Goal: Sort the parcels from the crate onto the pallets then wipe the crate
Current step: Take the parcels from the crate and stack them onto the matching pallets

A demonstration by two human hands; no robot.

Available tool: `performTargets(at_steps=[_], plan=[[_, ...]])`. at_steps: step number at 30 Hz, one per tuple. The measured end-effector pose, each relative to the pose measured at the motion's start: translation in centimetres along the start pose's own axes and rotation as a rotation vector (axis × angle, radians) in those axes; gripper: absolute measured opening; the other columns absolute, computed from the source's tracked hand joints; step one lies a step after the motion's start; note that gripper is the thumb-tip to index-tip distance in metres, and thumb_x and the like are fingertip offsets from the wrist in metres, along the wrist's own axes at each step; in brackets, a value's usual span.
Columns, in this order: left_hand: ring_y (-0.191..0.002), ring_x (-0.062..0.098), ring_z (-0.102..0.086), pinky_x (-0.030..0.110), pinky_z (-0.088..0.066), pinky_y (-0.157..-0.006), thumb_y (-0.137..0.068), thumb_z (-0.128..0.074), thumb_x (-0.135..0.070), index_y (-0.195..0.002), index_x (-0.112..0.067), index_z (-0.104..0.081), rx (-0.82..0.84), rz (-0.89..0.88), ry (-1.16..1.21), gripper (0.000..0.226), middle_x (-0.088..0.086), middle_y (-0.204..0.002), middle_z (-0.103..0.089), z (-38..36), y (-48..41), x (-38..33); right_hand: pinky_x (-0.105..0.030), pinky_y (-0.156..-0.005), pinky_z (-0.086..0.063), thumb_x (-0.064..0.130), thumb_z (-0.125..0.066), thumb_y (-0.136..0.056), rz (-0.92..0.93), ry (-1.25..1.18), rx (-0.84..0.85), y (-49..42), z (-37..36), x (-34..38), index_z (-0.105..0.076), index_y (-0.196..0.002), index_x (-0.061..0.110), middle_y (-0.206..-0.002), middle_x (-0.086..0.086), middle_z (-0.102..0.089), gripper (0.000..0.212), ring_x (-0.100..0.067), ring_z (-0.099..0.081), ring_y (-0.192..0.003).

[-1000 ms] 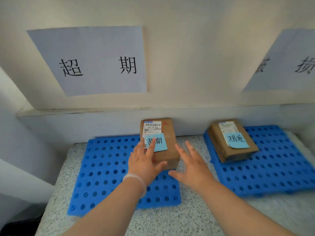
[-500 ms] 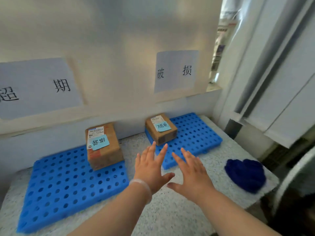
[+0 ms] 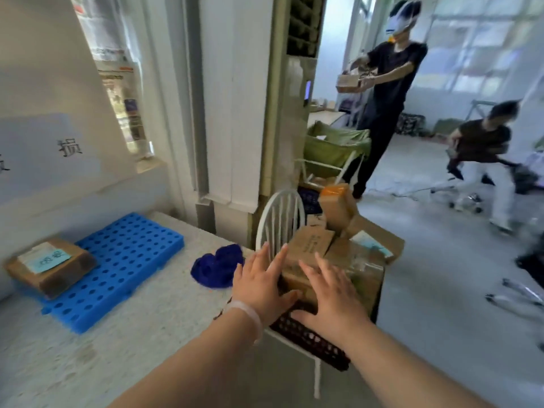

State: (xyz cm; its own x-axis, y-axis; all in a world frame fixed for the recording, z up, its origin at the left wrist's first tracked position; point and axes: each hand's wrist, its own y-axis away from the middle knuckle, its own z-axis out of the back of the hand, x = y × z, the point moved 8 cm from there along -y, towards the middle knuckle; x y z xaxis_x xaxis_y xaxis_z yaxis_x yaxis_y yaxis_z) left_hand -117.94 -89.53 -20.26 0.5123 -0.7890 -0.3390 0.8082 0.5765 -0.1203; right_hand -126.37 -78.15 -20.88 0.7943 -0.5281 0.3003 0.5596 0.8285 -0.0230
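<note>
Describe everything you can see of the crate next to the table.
The crate is dark, with a lattice wall that looks like plastic; only its near side shows. It appears to sit on a white chair just off the right end of the table. Brown cardboard parcels are heaped above its rim. The left hand and right hand reach over it with fingers straight; the blur hides whether they touch anything.
</note>
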Motion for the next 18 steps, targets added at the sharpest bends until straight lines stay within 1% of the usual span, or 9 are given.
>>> performTargets(at_steps=[3, 7, 12, 18], plan=[[-0.151, 0.022, -0.005, 0.051, -0.012, -0.122, -0.086, -0.055, -0.065, -0.151, -0.049, 0.010, 0.059, -0.104, 0.003, 0.093, -0.003, -0.165, 0.003, -2.6, -0.5, -6.1, -0.046, -0.120, -0.010, 0.064, -0.062, -0.081, -0.124, -0.021, -0.039, 2.5, 1.7, -6.3, 0.003, -0.152, 0.047, -0.161, 0.011, 0.019, 0.098, -0.026, 0.003, -0.149], [-0.151, 0.022, -0.004, 0.047, -0.011, -0.122, -0.085, -0.055, -0.066, -0.153, -0.048, 0.007, 0.112, -0.151, -0.002, 0.093, -0.004, -0.165, 0.003, -4.8, -1.3, -10.5, -0.043, -0.121, -0.010, 0.066, -0.061, -0.081, -0.207, -0.031, -0.051, 4.7, 2.0, -11.1, 0.006, -0.152, 0.046, -0.162, 0.009, 0.017, 0.099, -0.024, 0.002, -0.150], [-0.152, 0.023, -0.004, 0.046, -0.009, -0.123, -0.088, -0.053, -0.062, -0.153, -0.047, 0.008, 0.190, -0.168, 0.001, 0.090, -0.003, -0.165, 0.004, -6.6, -3.9, -13.1, -0.044, -0.123, -0.007, 0.066, -0.059, -0.083, -0.286, -0.066, -0.013, 4.6, 1.5, -14.8, 0.008, -0.152, 0.043, -0.162, 0.007, 0.017, 0.099, -0.023, 0.002, -0.151], [-0.151, 0.024, -0.006, 0.046, -0.009, -0.122, -0.092, -0.050, -0.061, -0.152, -0.047, 0.007, 0.269, -0.181, 0.030, 0.085, -0.003, -0.165, 0.003, -8.7, -8.8, -13.7, -0.044, -0.122, -0.010, 0.065, -0.059, -0.083, -0.371, -0.078, 0.004, 0.8, 1.4, -18.0, 0.008, -0.152, 0.042, -0.162, 0.007, 0.016, 0.098, -0.023, 0.002, -0.151]])
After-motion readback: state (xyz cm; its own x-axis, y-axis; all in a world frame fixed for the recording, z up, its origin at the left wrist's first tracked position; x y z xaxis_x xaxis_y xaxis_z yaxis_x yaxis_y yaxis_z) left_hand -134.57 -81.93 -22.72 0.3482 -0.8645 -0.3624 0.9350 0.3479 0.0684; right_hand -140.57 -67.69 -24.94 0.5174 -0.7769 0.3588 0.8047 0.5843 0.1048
